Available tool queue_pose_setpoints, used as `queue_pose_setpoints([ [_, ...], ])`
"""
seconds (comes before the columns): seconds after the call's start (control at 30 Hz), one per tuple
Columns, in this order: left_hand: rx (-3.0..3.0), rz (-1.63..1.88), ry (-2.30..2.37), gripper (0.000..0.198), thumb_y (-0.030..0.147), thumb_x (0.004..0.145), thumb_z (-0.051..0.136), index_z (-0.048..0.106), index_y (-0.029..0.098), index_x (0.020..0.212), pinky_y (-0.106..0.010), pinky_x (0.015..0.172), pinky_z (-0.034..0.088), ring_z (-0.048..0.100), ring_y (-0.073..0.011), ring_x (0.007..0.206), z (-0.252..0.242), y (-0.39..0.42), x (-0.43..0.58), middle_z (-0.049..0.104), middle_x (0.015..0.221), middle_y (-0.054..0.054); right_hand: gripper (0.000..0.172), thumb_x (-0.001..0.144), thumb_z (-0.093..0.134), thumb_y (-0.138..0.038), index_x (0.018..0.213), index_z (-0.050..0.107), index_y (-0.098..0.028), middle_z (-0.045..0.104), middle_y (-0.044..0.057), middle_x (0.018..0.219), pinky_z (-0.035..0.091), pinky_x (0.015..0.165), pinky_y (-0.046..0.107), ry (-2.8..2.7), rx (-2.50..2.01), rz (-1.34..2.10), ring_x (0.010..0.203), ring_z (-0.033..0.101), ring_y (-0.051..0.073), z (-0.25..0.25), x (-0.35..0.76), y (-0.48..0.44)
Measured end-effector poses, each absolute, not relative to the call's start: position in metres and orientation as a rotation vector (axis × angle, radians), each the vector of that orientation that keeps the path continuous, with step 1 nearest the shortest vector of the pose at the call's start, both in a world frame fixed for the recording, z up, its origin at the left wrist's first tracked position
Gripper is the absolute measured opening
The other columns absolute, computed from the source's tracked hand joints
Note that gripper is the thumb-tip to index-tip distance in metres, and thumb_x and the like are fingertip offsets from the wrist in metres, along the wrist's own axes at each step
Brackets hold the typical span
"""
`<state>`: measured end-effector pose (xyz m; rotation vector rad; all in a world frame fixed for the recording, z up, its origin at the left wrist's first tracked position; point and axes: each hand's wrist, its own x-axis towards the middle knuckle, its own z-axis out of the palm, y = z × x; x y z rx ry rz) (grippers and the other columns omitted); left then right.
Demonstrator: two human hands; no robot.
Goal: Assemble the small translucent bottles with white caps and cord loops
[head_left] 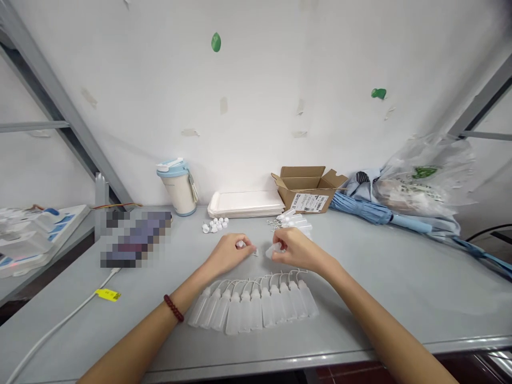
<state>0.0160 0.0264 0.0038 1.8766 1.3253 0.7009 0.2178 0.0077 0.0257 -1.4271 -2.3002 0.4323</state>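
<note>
Two hands at work | left hand (230, 255) pinches one white cap (240, 244) | right hand (299, 248) grips one squeeze bottle (272, 250) just beside it | about eleven capped bottles (256, 309) in a row nearer than the grip | loose caps (214, 225) beyond the left hand, count unclear

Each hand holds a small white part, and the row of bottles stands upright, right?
No: the head view shows the bottles lying flat in their row. The left hand and right hand do each hold a small white part.

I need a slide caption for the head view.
Left hand pinches a small white piece, right hand holds a bottle, behind a row of bottles on a grey table.
</note>
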Motion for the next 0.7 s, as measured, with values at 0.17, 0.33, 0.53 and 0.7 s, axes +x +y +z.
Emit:
queue_pose_setpoints([
  [0.17,2.190,0.574,1.413,0.024,0.038,0.075,0.057,0.068,0.017,0.073,-0.027,0.059,0.032,0.050,-0.0166,0.062,-0.002,0.025,0.020,0.058,0.061,-0.001,0.010,0.063,0.056,-0.019,0.060,0.046,-0.017,0.042,-0.003,0.057,0.026,0.049,0.023,-2.368,-1.427,0.441,0.053,0.035,0.009,0.021,0.211,0.006],
  [0.33,2.089,0.649,1.301,0.024,0.035,0.075,0.056,0.069,0.016,0.072,-0.025,0.058,0.035,0.049,-0.0145,0.059,0.002,0.029,0.012,0.062,0.064,-0.001,0.011,0.068,0.058,-0.017,0.062,0.049,-0.016,0.046,-0.001,0.064,0.030,0.056,0.023,-2.385,-1.339,0.402,0.059,0.039,0.010,0.009,0.204,0.012],
  [0.53,2.082,0.871,1.291,0.023,0.034,0.080,0.055,0.069,0.017,0.077,-0.025,0.058,0.035,0.048,-0.0137,0.058,0.006,0.022,0.013,0.065,0.069,-0.001,0.017,0.086,0.053,-0.026,0.072,0.050,-0.016,0.052,0.003,0.076,0.037,0.062,0.025,-2.401,-1.320,0.444,0.066,0.047,0.013,-0.007,0.195,0.015],
  [0.7,2.073,1.050,1.210,0.015,0.027,0.081,0.055,0.068,0.019,0.079,-0.026,0.062,0.038,0.054,-0.0160,0.065,0.002,0.019,0.015,0.068,0.077,-0.003,0.016,0.091,0.044,-0.026,0.078,0.047,-0.017,0.052,0.005,0.080,0.036,0.060,0.026,-2.432,-1.388,0.398,0.063,0.047,0.014,-0.003,0.187,0.009],
])
